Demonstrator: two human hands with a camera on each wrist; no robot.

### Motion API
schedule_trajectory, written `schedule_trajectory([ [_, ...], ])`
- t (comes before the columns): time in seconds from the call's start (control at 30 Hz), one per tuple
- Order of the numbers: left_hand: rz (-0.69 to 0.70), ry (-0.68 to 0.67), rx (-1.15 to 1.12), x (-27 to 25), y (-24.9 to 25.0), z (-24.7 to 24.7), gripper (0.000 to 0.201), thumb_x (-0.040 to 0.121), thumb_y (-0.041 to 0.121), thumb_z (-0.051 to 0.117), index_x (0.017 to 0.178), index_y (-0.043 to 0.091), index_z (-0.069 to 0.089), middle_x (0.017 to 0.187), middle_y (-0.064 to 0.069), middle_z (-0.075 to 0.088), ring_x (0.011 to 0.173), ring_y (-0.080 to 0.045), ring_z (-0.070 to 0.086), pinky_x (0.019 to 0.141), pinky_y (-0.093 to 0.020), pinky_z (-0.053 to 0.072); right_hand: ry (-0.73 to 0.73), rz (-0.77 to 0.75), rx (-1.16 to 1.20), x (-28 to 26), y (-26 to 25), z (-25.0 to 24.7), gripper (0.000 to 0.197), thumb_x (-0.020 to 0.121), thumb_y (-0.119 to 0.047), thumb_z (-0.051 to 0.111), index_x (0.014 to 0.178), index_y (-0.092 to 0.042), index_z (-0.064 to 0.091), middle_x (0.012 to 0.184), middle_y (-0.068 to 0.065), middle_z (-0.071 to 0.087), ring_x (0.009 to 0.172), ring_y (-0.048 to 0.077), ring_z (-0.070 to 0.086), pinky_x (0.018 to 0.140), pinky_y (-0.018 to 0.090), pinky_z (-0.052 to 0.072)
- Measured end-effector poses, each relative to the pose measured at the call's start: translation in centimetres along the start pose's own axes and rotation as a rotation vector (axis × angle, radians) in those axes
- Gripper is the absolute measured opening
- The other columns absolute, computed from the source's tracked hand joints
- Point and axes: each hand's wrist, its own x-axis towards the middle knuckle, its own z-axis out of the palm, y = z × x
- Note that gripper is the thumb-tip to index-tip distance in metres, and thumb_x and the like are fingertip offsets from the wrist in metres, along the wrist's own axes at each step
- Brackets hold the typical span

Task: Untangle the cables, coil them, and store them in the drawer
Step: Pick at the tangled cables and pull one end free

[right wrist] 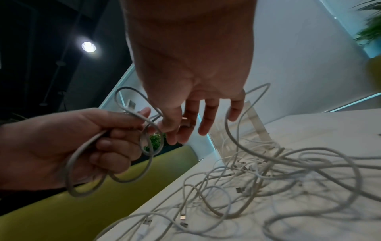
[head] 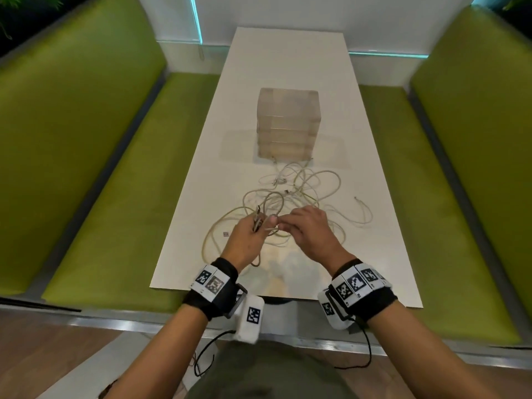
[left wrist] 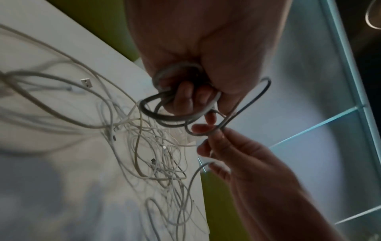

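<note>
A tangle of white cables point(head: 305, 185) lies on the white table point(head: 288, 59), in front of a translucent drawer unit point(head: 288, 122) whose drawers look closed. My left hand point(head: 260, 226) is raised above the near part of the tangle. Its fingers grip a few small loops of one cable point(left wrist: 179, 117), and a plug sticks up from the fist. My right hand point(head: 280, 223) is just to the right of it and pinches a loop of the same cable point(right wrist: 71, 163) between thumb and forefinger. The rest trails down into the tangle point(right wrist: 268, 171).
Green padded benches point(head: 115, 197) point(head: 431, 197) run along both sides of the table. One cable loop hangs over the table's left edge point(head: 207, 240), near a small tag point(head: 226, 234). Another cable end point(head: 362, 208) lies out to the right.
</note>
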Motion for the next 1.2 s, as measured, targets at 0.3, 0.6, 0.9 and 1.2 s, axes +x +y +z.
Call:
schedule_trajectory([
  [0.3, -0.066, -0.252, 0.137, -2.5, 0.4, -2.7, 0.029, 0.093, 0.028, 0.057, 0.068, 0.014, 0.064, 0.060, 0.016, 0.057, 0.045, 0.004, 0.046, 0.055, -0.024, 0.031, -0.250, 0.276, 0.667, -4.0, -1.6, -2.0, 0.077, 0.073, -0.012, 0.078, 0.137, -0.038, 0.042, 0.071, -0.001, 0.064, 0.069, 0.009, 0.060, 0.074, 0.026, 0.049],
  [0.6, -0.075, -0.468, 0.322, -4.3, -1.0, -3.2, 0.016, 0.092, 0.033, 0.059, 0.105, 0.026, 0.061, 0.083, 0.007, 0.059, 0.066, -0.003, 0.050, 0.062, -0.019, 0.036, -0.354, 0.247, 0.555, -6.4, -1.6, 0.8, 0.013, 0.077, -0.019, 0.075, 0.090, -0.015, 0.074, 0.076, -0.004, 0.070, 0.072, 0.004, 0.063, 0.072, 0.019, 0.047],
  [0.9, -0.152, -0.123, -0.269, -4.2, -1.1, -2.8, 0.025, 0.103, 0.023, 0.034, 0.104, 0.013, 0.057, 0.090, -0.001, 0.052, 0.059, -0.006, 0.044, 0.054, -0.018, 0.037, -0.666, 0.211, 0.266, -8.7, -1.8, 3.4, 0.025, 0.080, -0.034, 0.071, 0.099, -0.019, 0.075, 0.096, 0.000, 0.058, 0.092, 0.015, 0.055, 0.082, 0.032, 0.046],
  [1.2, -0.219, -0.188, -0.378, -4.5, -1.4, -1.5, 0.034, 0.102, 0.037, 0.031, 0.111, 0.011, 0.052, 0.079, -0.002, 0.050, 0.052, -0.010, 0.033, 0.046, -0.020, 0.026, -0.754, 0.245, 0.114, -8.8, -1.5, 2.7, 0.058, 0.066, -0.040, 0.081, 0.116, -0.018, 0.059, 0.102, 0.000, 0.057, 0.092, 0.018, 0.054, 0.081, 0.033, 0.048],
])
